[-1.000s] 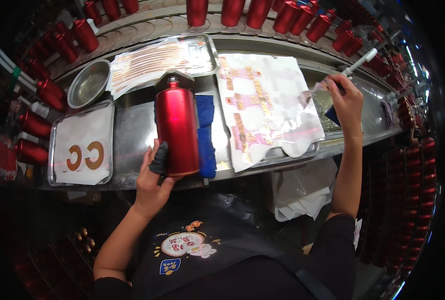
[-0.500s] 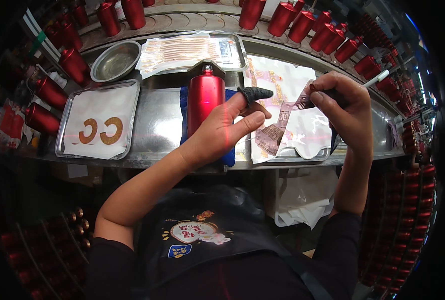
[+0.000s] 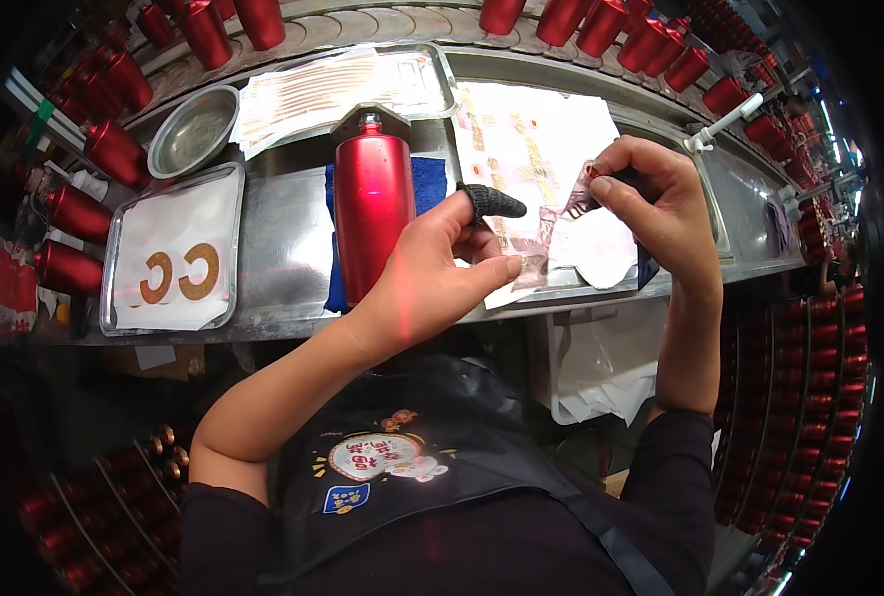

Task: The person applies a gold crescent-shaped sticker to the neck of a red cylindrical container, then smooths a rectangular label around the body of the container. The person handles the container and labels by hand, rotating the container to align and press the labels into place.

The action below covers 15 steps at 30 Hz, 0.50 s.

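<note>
My right hand (image 3: 650, 194) is closed in a pinch on the upper end of a thin, clear strip of film with dark print (image 3: 561, 214). The strip hangs slanting down toward my left hand (image 3: 437, 253). My left index finger wears a black finger cot and points right; the thumb is stretched apart from it, its tip at the strip's lower edge. Whether the thumb touches the film, I cannot tell. Behind my left hand a glossy red bottle (image 3: 372, 199) lies on a blue cloth (image 3: 429, 179). Beneath the strip are white sheets with pink and gold decals (image 3: 506, 129).
At left, a metal tray (image 3: 110, 288) bears two gold C-shaped pieces (image 3: 199, 271) on white paper. Beyond it stands a round metal bowl (image 3: 166, 154). Another tray (image 3: 447, 84) holds striped sheets (image 3: 308, 94). Red bottles (image 3: 601, 28) line a conveyor (image 3: 362, 30) at the back.
My right hand has moved left with the film strip. My left thumb is now at the strip's lower edge. The whole view has shifted a little, so the bench things appear further left.
</note>
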Available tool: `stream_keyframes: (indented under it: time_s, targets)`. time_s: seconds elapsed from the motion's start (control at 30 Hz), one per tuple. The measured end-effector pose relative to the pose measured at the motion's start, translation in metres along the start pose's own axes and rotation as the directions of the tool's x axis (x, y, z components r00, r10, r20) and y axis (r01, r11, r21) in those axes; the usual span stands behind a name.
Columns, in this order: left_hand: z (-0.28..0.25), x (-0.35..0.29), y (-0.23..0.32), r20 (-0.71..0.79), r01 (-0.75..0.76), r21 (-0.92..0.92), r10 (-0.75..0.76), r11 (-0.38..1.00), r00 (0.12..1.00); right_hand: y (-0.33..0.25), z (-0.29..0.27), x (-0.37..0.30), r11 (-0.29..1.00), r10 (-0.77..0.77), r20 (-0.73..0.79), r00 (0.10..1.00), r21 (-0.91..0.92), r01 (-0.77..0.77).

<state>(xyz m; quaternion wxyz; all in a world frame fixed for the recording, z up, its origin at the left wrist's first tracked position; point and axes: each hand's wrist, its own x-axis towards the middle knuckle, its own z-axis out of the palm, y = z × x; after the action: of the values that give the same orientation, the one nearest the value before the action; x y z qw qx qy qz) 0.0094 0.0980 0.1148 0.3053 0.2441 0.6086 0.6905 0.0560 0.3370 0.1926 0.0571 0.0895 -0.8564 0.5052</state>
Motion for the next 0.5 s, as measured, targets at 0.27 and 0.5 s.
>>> stream_keyframes:
  time_s: [0.27,0.5]
  targets:
    - [0.004,-0.003,0.001,-0.032,-0.014,-0.033,0.013,0.999,0.999,0.030,-0.002,-0.015,0.991,0.096,0.002,0.995,-0.092,-0.095]
    - [-0.006,-0.009,0.000,-0.008,0.134,-0.418,-0.151,0.898,0.988,0.038,0.019,-0.008,0.977,0.151,-0.067,0.986,0.159,-0.139]
